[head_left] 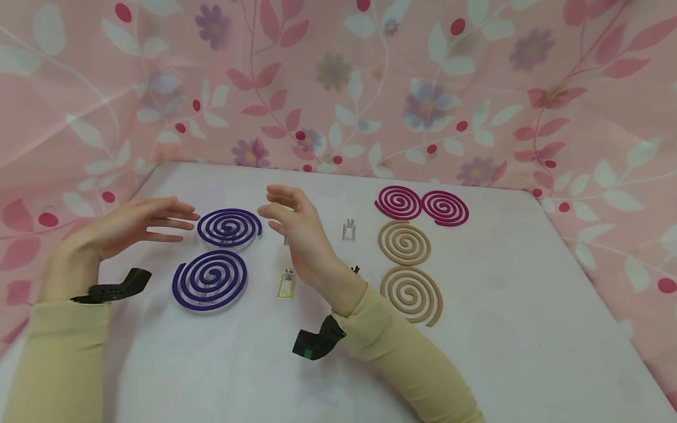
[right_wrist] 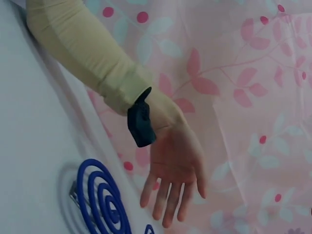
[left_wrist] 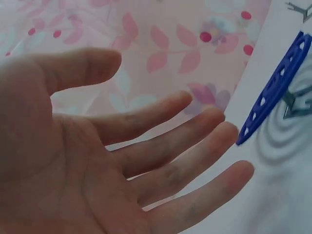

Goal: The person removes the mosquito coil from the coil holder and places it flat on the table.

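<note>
My left hand (head_left: 140, 229) is held out with its fingers straight and apart, holding nothing. Its fingertips (left_wrist: 229, 134) come close to the edge of a blue mosquito coil (left_wrist: 265, 100), seen nearly edge-on over a metal coil stand (left_wrist: 295, 105). In the head view this is the farther blue coil (head_left: 229, 227). On its other side hovers my right hand (head_left: 304, 235), fingers loosely bent and nothing between them; the right wrist view does not show it. Nearer to me is a second blue coil (head_left: 210, 280), with a stand faintly visible beneath.
Small metal stands (head_left: 287, 285) lie in the middle, another stand (head_left: 348, 230) farther back; my right hand and wrist partly hide two more pieces. On the right are two tan coils (head_left: 404, 243) and, behind them, two magenta coils (head_left: 399, 202). A floral cloth (head_left: 338, 88) backs the white table.
</note>
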A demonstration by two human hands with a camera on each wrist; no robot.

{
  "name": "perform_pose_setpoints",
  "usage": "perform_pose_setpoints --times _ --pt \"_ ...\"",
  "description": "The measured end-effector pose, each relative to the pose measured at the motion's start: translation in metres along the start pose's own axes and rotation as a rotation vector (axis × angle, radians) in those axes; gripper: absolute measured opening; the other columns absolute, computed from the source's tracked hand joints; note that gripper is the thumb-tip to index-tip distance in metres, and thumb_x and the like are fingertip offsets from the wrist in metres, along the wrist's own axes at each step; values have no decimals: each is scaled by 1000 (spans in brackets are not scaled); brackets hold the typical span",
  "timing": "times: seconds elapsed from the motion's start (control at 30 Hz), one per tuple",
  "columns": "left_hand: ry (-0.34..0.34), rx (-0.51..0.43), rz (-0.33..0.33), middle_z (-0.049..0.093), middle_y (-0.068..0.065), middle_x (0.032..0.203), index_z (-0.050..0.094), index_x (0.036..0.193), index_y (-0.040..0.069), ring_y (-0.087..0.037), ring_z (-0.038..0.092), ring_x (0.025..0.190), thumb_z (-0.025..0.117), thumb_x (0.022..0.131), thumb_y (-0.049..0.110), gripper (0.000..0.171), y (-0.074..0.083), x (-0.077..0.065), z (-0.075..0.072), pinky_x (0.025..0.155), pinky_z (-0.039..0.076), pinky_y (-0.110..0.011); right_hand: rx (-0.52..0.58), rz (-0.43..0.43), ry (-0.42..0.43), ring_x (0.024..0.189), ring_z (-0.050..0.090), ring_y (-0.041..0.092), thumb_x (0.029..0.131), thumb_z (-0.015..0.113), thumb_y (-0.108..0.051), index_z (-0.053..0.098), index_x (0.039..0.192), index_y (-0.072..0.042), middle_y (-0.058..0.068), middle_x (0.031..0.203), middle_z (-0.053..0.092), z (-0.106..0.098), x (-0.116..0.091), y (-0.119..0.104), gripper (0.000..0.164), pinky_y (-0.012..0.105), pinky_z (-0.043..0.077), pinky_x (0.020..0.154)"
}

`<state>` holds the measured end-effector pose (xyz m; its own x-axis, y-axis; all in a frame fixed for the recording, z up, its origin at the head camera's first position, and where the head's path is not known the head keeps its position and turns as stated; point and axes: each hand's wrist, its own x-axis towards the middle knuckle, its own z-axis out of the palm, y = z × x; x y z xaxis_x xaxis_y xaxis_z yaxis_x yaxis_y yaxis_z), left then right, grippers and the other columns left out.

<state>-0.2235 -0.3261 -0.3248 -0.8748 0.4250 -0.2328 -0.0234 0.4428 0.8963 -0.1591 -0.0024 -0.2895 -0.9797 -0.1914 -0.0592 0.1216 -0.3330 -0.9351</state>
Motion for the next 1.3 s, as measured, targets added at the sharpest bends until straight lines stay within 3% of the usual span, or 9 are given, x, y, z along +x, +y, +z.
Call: perform_pose_setpoints --times 0.2,0.37,0.47,0.57,0.8,1.03,1.17,1.3 --pt "-101 -2 -41 62 6 136 46 145 1 -17 64 120 31 110 38 53 -15 -4 -11 91 58 -30 27 90 24 117 58 20 91 63 -2 58 129 -5 8 124 58 9 1 20 39 46 42 113" --pt "-287 -117 17 59 -2 142 39 147 -5 -19 62 124 23 112 24 48 -29 -7 -17 96 56 -37 26 166 25 119 56 20 90 62 -4 57 129 -5 8 126 56 12 4 38 38 47 41 113" --pt "-377 -186 14 58 -6 143 35 148 -7 -21 61 125 20 111 18 47 -38 -7 -20 98 55 -38 3 213 6 120 57 20 91 62 -5 56 129 -6 9 131 56 13 5 48 39 48 39 114" --pt "-416 -216 -22 57 -9 144 31 150 -8 -22 60 127 21 111 16 46 -45 -6 -19 100 54 -42 -27 254 -5 120 56 20 91 61 -6 55 131 -6 11 135 57 14 5 56 40 49 37 115" --pt "-418 -183 -94 60 -6 141 33 150 -6 -24 62 124 29 110 15 45 -49 -9 -12 98 54 -44 -75 310 22 115 52 19 88 62 -5 58 128 -5 11 132 59 21 3 73 41 48 42 108" --pt "-449 -174 -68 61 -4 141 32 148 -11 -25 61 124 31 109 11 45 -52 -10 -8 98 54 -43 -50 369 35 111 51 21 88 61 -4 59 127 -4 9 130 57 25 -1 83 39 47 45 107" --pt "-420 -188 -98 61 -6 141 38 147 -7 -31 61 123 36 108 10 43 -57 -11 -7 100 54 -37 -43 383 30 108 53 21 87 60 -3 58 128 -2 9 128 58 25 -2 84 41 47 48 104" --pt "-398 -205 -104 61 -8 139 43 145 -4 -32 62 122 42 105 8 42 -61 -12 -5 100 54 -39 -31 408 31 106 55 21 87 60 -2 58 128 -1 10 124 60 24 -1 85 42 47 50 101"
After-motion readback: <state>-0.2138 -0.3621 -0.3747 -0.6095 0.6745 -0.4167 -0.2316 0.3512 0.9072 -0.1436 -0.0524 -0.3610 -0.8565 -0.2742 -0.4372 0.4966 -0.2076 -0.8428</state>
